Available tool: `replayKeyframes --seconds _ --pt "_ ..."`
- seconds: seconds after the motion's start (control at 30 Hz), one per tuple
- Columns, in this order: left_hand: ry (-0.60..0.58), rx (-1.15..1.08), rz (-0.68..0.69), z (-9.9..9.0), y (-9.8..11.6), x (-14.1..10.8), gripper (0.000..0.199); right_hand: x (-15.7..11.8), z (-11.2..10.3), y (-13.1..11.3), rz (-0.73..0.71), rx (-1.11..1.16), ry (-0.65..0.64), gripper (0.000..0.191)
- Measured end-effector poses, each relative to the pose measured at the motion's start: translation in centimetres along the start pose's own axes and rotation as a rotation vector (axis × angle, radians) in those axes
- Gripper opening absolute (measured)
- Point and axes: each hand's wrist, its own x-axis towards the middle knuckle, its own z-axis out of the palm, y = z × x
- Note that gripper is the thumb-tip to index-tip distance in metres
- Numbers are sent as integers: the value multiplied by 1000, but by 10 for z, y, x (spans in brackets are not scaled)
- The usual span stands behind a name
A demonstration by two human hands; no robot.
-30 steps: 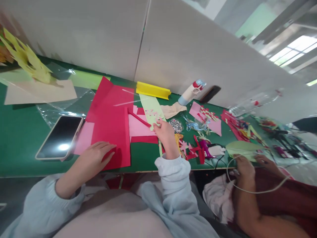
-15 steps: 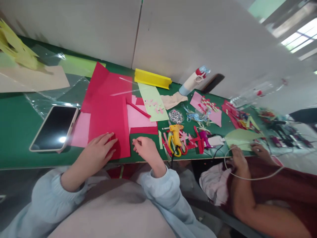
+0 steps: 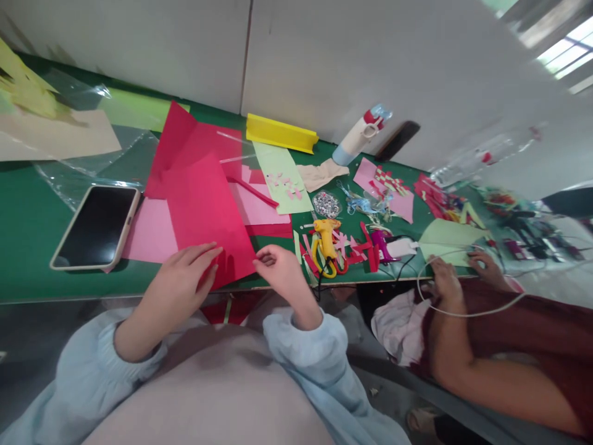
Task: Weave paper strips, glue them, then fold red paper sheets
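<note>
A red paper sheet (image 3: 208, 210) lies tilted near the front edge of the green table (image 3: 28, 216), over pink and red sheets. My left hand (image 3: 183, 284) rests on its lower left part, fingers spread and slightly bent. At the sheet's lower right corner, my right hand (image 3: 278, 269) has its thumb and fingers pinched on the edge. Behind lies another red sheet (image 3: 208, 139) with a raised flap on its left. A narrow folded red strip (image 3: 254, 191) crosses the pink paper (image 3: 259, 207) to the right.
A phone (image 3: 97, 225) lies at left. To the right are a yellow glue gun (image 3: 328, 235), scissors (image 3: 319, 258), paper scraps, a bead dish (image 3: 327, 204) and a bottle (image 3: 359, 136). A person's hands (image 3: 447, 281) hold green paper (image 3: 451, 240) at far right.
The red sheet has turned, its lower right corner swinging toward the right. My right hand has closed on that corner. The whole view has shifted slightly.
</note>
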Motion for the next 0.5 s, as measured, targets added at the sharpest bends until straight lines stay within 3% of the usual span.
replayKeyframes --seconds 0.1,0.27,0.4,0.5 --pt "19 0 9 -17 -5 0 45 5 -37 17 -41 58 -1 17" --pt "-21 60 -10 -33 -15 -2 47 15 -84 30 -91 -148 -56 22" --pt "-139 47 37 -24 -22 -10 47 24 -90 33 -99 -252 -78 23" --pt "-147 48 86 -8 -24 -19 51 30 -86 36 -70 -277 -73 24"
